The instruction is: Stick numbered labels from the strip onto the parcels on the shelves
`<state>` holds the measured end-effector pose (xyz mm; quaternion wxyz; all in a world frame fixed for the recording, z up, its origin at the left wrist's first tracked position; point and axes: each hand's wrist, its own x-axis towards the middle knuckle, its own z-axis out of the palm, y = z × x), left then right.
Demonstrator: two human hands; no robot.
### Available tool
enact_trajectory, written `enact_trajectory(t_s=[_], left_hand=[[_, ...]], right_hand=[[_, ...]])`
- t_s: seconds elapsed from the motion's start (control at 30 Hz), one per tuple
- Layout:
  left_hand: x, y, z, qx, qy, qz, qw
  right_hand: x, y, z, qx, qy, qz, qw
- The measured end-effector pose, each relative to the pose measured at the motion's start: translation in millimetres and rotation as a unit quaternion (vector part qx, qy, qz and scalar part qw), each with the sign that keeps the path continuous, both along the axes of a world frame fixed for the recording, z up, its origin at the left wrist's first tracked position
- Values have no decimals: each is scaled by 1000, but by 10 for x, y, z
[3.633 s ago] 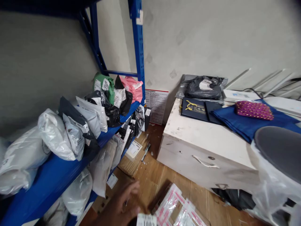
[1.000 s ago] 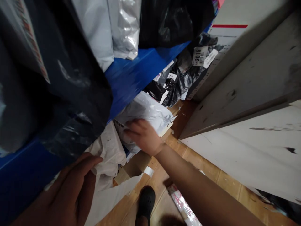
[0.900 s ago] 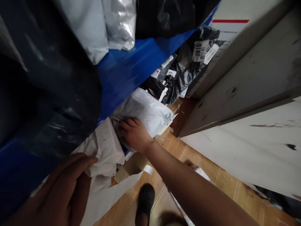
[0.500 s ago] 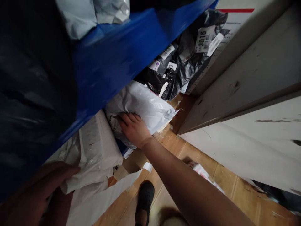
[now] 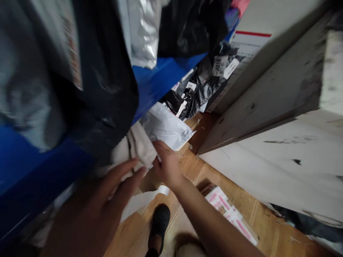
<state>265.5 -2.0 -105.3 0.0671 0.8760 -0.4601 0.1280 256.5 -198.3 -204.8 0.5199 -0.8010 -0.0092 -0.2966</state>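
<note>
Wooden plank flooring (image 5: 206, 178) runs along the bottom of the view, with a black perforated clog (image 5: 160, 223) planted on it nearest the camera and a stack of pink-and-white printed packets (image 5: 227, 216) lying just to its right. Above the clog, the left hand (image 5: 99, 210) hovers with its fingers (image 5: 122, 171) spread wide and holding nothing, close to a beige crumpled plastic parcel (image 5: 138, 146) under the blue metal shelf (image 5: 158, 80). Beside it the right hand (image 5: 167, 164) touches the lower edge of a white plastic mailer bag (image 5: 166, 125); whether its fingers are closed on the bag cannot be told. Farther back, black plastic parcels with white labels (image 5: 198, 89) fill the lower shelf, beside a white scuffed cabinet (image 5: 268, 107).
</note>
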Motion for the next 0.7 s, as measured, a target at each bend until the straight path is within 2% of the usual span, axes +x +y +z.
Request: enact_trajectory(t_s=[0.03,0.1,0.17,0.2,0.27,0.3,0.37,0.43,0.47,0.7], left_hand=[[-66,-91,65,-1,-11,-39,999],[-200,-232,157,-49,20,-69,996],[-335,-333,201,-150,157,-6,976],[-402,-374,207,-199,239,36,950],[-531,-446,186,-276,384,118,873],[-594,-478,164,-304,440,146,832],[-714,-530,110,-354,521,176,756],[-827,-560,64,-386,569,176,705],[-880,-565,50,-395,580,168,693],[-1185,-496,110,-419,572,195,678]], right_hand=[[-212,49,67,106,19,-42,993],[-640,168,220,310,42,-66,947],[-1008,303,394,416,68,-16,907],[-1152,373,483,446,73,17,892],[-1356,506,645,489,68,46,869],[-1422,564,711,506,65,39,859],[-1512,652,800,534,59,0,844],[-1586,699,839,544,46,-30,837],[-1625,711,845,543,45,-39,838],[-1868,789,860,521,51,-92,847]])
